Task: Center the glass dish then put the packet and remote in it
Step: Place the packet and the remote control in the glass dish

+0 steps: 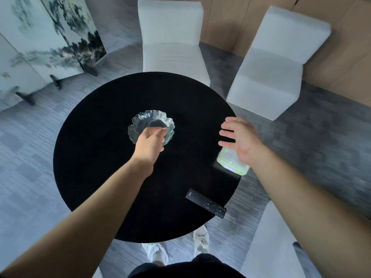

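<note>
Nearest the person, below and between the two forearms, the remote [206, 203] lies flat on the black round table [96, 157], close to its near-right edge and well apart from both hands. Beyond it, the packet [230, 162], pale with a green border, rests at the table's right edge, directly beneath the right hand [240, 139]. That hand hovers palm-inward with fingers spread and released; contact with the packet cannot be confirmed. To its left, the left hand [149, 143] reaches forward and grips the near rim of the glass dish [150, 120], thumb and fingers pinched over the scalloped edge. Dish sits on the table beyond the left hand, left of the right hand, near mid-table. Farther out, two white chairs [172, 37] stand past the table, and a painted folding screen [46, 37] stands far left on the grey floor [30, 157].
</note>
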